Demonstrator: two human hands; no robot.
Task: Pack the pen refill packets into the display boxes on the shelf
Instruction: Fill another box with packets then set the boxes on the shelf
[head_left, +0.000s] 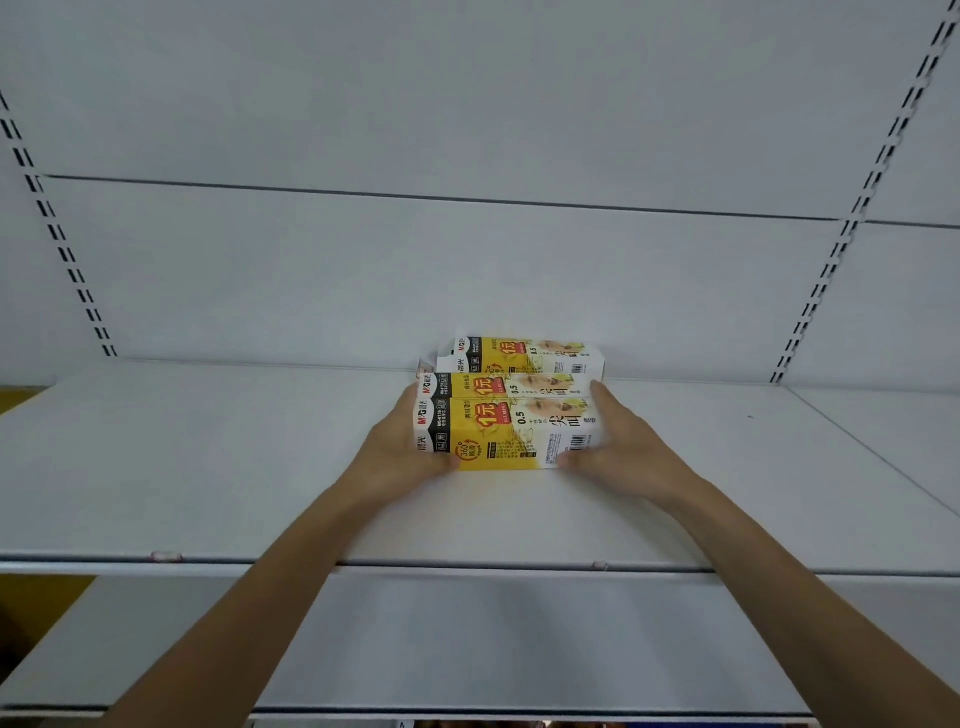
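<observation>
Three yellow-and-white display boxes lie side by side on the white shelf (208, 467), long sides across my view. The front box (506, 434) is held at both ends: my left hand (402, 449) grips its left end and my right hand (618, 441) grips its right end. The middle box (506, 386) touches the front one; fingertips of both hands reach its ends. The rear box (524, 356) sits against the back panel and looks taller. All boxes appear closed. No loose refill packets are visible.
The shelf's front rail (467, 566) runs across below my forearms. A lower shelf (467, 649) lies beneath. Slotted uprights stand at the left (57, 234) and right (841, 244). The white back panel (467, 130) rises behind the boxes.
</observation>
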